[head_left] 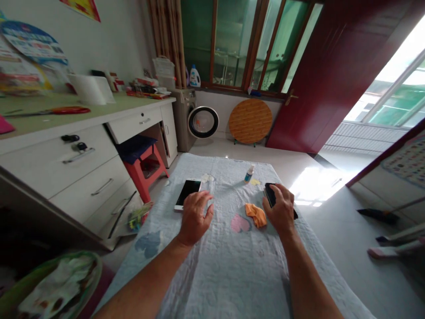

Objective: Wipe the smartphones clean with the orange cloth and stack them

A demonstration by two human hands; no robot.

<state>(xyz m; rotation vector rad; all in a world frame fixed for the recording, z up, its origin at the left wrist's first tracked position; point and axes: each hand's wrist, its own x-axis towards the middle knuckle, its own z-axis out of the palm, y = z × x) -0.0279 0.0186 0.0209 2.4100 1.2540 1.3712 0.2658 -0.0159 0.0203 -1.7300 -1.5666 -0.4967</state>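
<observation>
Pale blue quilted cloth [232, 266] covers the table, soft and puckered, with faded heart and blob patches printed on it. On it the right hand [281, 212] is closed around a black phone [270, 195], fingers wrapped over its edge and holding it just above or against the cloth; which of the two I cannot tell. The left hand [195, 216] hovers palm down, fingers loosely spread and holding nothing, its fingertips just beside the near corner of a white smartphone [187, 192] that lies flat, dark screen up.

Between the hands lies a crumpled orange cleaning cloth [256, 214], soft and folded on itself, touching neither hand. Farther back stands a small spray bottle [249, 174], upright, white-bodied with a blue label, and near it a yellow scrap [255, 181].

As a judgement, the work looks barely begun: the cloth lies unused, the bottle stands untouched, and only the black phone is in hand. Wiping of either phone appears to remain.

At the left a white drawer desk [83, 155] has smooth fronts and metal handles.
</observation>
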